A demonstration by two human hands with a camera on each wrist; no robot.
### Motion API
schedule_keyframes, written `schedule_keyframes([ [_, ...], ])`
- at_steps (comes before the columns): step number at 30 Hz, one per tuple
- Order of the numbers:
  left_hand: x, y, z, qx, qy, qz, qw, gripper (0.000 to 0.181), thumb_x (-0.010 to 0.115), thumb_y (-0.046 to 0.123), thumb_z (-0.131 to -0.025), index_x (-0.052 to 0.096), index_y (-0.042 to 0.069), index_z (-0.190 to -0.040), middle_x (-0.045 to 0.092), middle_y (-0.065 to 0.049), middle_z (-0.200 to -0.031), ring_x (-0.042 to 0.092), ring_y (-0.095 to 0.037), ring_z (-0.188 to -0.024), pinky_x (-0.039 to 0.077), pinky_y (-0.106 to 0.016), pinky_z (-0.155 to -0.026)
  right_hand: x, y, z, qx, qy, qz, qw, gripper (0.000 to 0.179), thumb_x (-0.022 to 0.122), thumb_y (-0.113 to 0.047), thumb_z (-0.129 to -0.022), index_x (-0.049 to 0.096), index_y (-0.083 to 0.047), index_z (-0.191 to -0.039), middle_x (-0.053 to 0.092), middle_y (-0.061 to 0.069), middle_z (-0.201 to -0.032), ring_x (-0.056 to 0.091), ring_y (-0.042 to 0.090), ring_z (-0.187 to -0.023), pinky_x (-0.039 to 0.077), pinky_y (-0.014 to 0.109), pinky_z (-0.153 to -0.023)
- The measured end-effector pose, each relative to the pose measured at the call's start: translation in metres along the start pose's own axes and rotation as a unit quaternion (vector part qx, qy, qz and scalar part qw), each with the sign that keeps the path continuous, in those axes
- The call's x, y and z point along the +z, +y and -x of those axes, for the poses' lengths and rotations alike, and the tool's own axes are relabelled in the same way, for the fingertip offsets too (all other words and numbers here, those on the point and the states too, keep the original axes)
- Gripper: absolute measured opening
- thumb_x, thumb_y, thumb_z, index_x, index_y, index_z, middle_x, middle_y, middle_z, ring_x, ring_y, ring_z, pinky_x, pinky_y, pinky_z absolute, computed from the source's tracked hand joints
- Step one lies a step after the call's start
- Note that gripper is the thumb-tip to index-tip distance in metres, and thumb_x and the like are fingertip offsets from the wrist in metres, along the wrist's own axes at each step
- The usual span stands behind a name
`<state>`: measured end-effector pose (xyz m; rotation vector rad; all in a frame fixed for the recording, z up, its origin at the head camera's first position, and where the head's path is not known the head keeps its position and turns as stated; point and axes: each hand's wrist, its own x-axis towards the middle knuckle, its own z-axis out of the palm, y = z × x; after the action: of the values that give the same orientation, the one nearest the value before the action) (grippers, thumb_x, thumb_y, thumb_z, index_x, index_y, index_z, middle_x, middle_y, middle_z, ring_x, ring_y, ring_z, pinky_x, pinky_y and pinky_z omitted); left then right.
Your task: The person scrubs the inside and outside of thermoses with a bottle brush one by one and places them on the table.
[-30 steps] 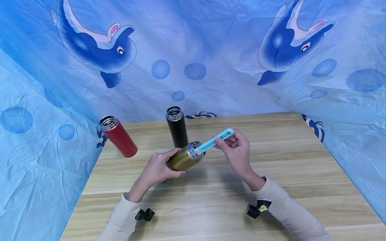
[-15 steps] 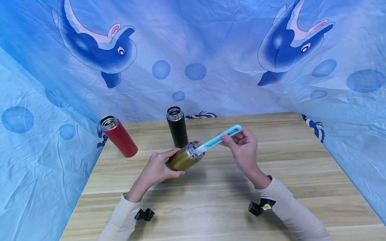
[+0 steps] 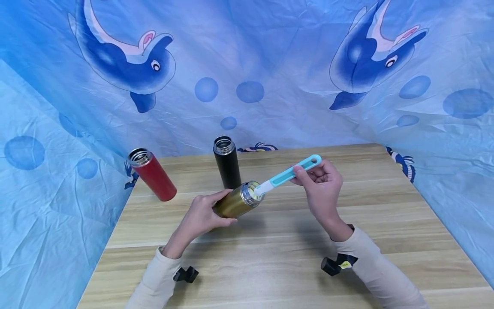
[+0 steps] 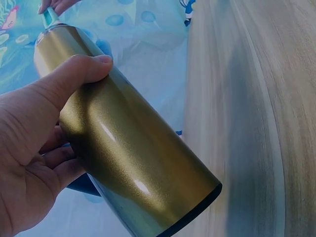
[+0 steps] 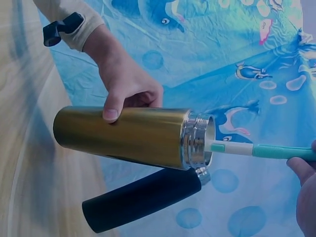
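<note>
My left hand grips a gold steel flask around its body, thumb on one side and fingers on the other. The flask is lidless and tilted, its silver threaded mouth facing up and to the right. With my right hand I pinch the turquoise-and-white handle of a bottle brush between thumb and fingers. The brush's lower end sits in the flask's mouth, where something pale yellowish shows; its head is hidden inside. In the right wrist view the handle lines up with the flask's mouth.
A black flask stands lidless just behind the gold one. Farther left, a lidless red flask stands on the wooden table. Blue cloth printed with dolphins hangs behind the table and along its sides.
My right hand has moved right and slightly up, drawing the brush partly out of the gold flask, so more of its white section shows. My left hand and the flask have stayed nearly still.
</note>
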<state>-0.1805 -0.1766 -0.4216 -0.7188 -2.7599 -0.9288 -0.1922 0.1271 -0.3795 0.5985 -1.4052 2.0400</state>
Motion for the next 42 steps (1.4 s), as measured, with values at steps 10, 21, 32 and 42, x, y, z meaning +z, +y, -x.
schedule_keyframes([
  [10, 0.0, 0.001, 0.003, -0.004, -0.001, -0.001, 1.0, 0.077, 0.096, 0.034, -0.069, 0.066, 0.009, -0.136, 0.075, -0.009, -0.115, 0.068, -0.015, -0.085, 0.057, -0.03, -0.071, -0.002, -0.005, -0.002, -0.006, 0.007, 0.003, 1.0, 0.016, 0.07, 0.014, -0.088, 0.058, 0.02, -0.097, 0.076, 0.015, -0.087, 0.075, 0.019, -0.071, 0.062, 0.034, -0.064],
  [21, -0.001, 0.0, 0.003, -0.005, -0.003, 0.003, 1.0, 0.077, 0.096, 0.033, -0.069, 0.066, 0.009, -0.136, 0.075, -0.008, -0.115, 0.067, -0.015, -0.085, 0.057, -0.03, -0.071, -0.005, -0.011, -0.006, 0.001, 0.005, -0.009, 0.9999, 0.015, 0.07, 0.015, -0.088, 0.059, 0.019, -0.097, 0.077, 0.016, -0.089, 0.076, 0.02, -0.074, 0.062, 0.034, -0.065],
  [32, -0.001, -0.002, 0.005, -0.014, 0.0, 0.006, 0.9999, 0.077, 0.096, 0.032, -0.069, 0.066, 0.01, -0.136, 0.075, -0.008, -0.116, 0.067, -0.017, -0.087, 0.058, -0.033, -0.073, -0.007, -0.016, -0.008, -0.009, 0.003, -0.001, 1.0, 0.015, 0.07, 0.016, -0.087, 0.059, 0.02, -0.096, 0.077, 0.016, -0.089, 0.076, 0.02, -0.075, 0.062, 0.035, -0.065],
  [42, -0.001, -0.003, 0.008, -0.015, 0.008, 0.002, 0.9999, 0.077, 0.097, 0.031, -0.069, 0.066, 0.01, -0.136, 0.074, -0.009, -0.118, 0.068, -0.019, -0.089, 0.06, -0.036, -0.076, -0.009, -0.02, -0.011, -0.018, 0.012, -0.024, 0.9995, 0.014, 0.068, 0.019, -0.086, 0.058, 0.021, -0.096, 0.076, 0.018, -0.088, 0.076, 0.022, -0.075, 0.062, 0.036, -0.065],
])
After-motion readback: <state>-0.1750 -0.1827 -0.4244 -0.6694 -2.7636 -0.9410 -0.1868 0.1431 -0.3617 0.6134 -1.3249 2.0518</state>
